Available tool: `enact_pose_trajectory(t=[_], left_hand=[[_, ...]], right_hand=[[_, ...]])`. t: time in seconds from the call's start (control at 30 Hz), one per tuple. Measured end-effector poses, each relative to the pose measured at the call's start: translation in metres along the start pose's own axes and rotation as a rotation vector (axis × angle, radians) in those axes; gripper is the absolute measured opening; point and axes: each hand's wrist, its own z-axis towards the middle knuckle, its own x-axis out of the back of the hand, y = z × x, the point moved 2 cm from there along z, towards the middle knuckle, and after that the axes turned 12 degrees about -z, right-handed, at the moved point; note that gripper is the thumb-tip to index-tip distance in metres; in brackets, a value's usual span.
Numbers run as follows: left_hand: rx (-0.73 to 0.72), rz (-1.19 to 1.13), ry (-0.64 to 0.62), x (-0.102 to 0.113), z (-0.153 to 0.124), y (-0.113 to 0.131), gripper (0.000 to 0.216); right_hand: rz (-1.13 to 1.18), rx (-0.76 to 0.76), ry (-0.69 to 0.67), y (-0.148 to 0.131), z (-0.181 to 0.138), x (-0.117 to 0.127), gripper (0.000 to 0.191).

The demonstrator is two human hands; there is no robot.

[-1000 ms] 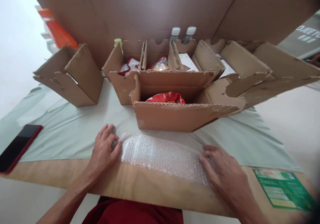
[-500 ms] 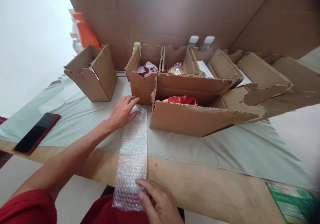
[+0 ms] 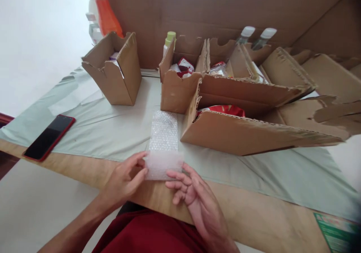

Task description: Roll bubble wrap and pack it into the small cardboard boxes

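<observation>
A strip of clear bubble wrap (image 3: 164, 134) lies lengthwise on the table, its near end folded over toward the far end. My left hand (image 3: 124, 178) grips the left edge of the folded part, thumb and forefinger bent around it. At the right edge my right hand (image 3: 194, 193) holds the same fold, palm turned inward and fingers partly curled. The folded layer looks cloudy and slightly blurred. Beyond the strip's far end stands a cardboard bin (image 3: 176, 91) with red and white packets (image 3: 186, 65) inside.
A red-cased phone (image 3: 50, 137) lies at left, near a cardboard box (image 3: 124, 89). On the right, a long cardboard bin (image 3: 242, 134) holds a red packet (image 3: 225, 111). Behind are an orange bottle (image 3: 107, 16) and white-capped bottles (image 3: 265, 37). A green printed sheet (image 3: 335, 230) lies front right.
My left hand has drawn back from the strip's far end to its near part. The near end, hanging toward my lap before, is now folded up onto the strip between both hands.
</observation>
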Motion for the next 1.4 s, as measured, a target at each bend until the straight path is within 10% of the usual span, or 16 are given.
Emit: enact_pose_trajectory(t=[0.13,0.23,0.43,0.8,0.97,1.4], left_hand=[[0.034,0.018,0.018,-0.018,0.029,-0.012,0.051],[0.018,0.051,0.017,-0.020,0.030,-0.019,0.055],[-0.087,0.208,0.039,-0.022,0.028,-0.023,0.053],[-0.238,0.063,-0.150,-0.014,-0.011,0.006,0.036],[-0.147,0.078,-0.094,-0.028,0.003,-0.011,0.034],[-0.307,0.078,-0.145,-0.017,-0.013,0.000,0.030]], right_hand=[[-0.331,0.112,0.157,-0.004,-0.005,0.015,0.051],[-0.873,0.467,0.245,-0.013,-0.012,0.016,0.028],[-1.680,0.899,0.071,-0.011,0.014,-0.008,0.040],[-1.418,0.631,-0.103,-0.021,0.012,-0.010,0.031],[-1.526,0.858,0.181,-0.016,0.003,-0.005,0.026],[-1.471,0.753,-0.073,-0.020,0.013,-0.003,0.023]])
